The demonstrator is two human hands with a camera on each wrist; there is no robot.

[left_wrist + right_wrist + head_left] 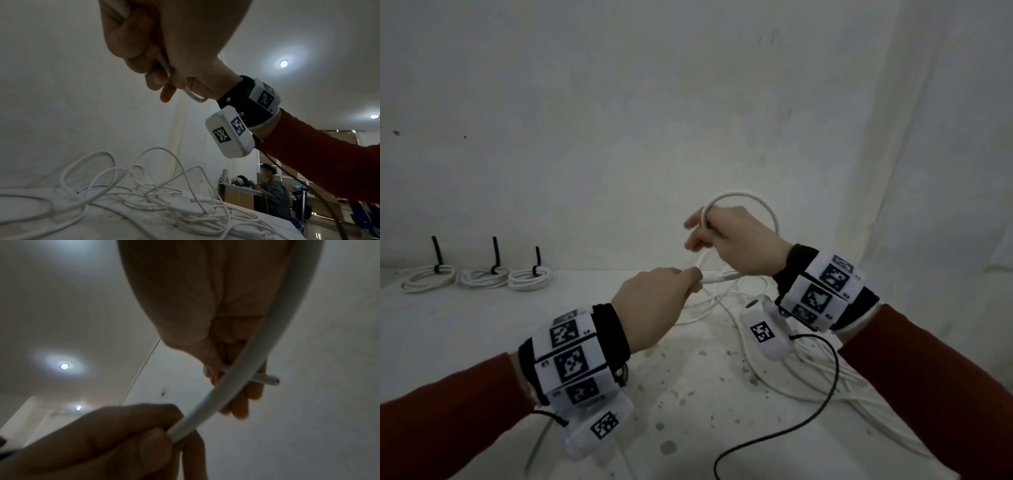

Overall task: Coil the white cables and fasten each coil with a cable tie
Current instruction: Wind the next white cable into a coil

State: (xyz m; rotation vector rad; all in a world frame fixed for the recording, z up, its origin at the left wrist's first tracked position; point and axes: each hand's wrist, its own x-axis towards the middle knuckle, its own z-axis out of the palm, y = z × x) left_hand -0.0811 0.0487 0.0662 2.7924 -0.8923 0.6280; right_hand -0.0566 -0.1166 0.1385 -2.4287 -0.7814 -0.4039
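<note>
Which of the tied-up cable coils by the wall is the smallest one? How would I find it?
Look along the wall to the table's far left edge, where three tied coils sit in a row. It's the rightmost coil, nearest the hands, with the shortest black tie sticking up.

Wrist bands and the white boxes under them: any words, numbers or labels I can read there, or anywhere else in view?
No readable text.
Left wrist band: black-and-white square code patterns, no words; tiny marks beside them are too small to read.
Right wrist band: the same.
White boxes under the wrists: code patterns only.
Cables, wall and table: no writing seen.
</note>
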